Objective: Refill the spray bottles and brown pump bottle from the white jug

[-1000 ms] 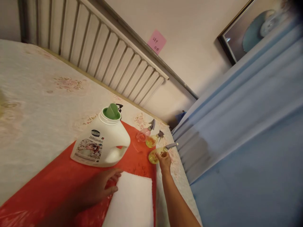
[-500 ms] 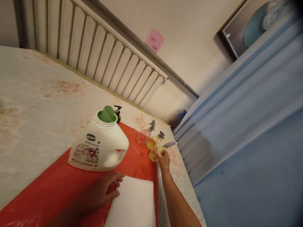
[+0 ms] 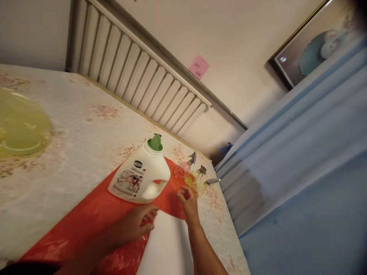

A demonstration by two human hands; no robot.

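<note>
Here the right hand (image 3: 187,198) reaches to the far corner of the red plastic sheet (image 3: 86,225), its fingers curled loosely at the base of the nearest spray bottle (image 3: 202,186), a small yellow one with a grey trigger; whether the grip has actually closed on the bottle or only touches it I cannot tell, since the hand hides the contact. The left hand (image 3: 134,225) lies flat and open, palm down, on the sheet at the edge of the white foam pad (image 3: 169,244), holding nothing and seemingly pinning the pad and sheet in place while the other arm stretches out. Two more spray bottles, a yellow one (image 3: 191,177) and a pink one (image 3: 182,170), stand in a row just beside the first, triggers pointing the same way, kept together on the sheet's far edge. A large white detergent jug (image 3: 140,177) with an open green pour spout stands upright near them on the sheet, handle turned toward the hands. The sheet covers part of a bed (image 3: 71,130) with a floral cover, probably to shield it from spills. A yellow-green basin (image 3: 20,130) sits well apart at left, and a blue curtain (image 3: 301,160) hangs at right.
</note>
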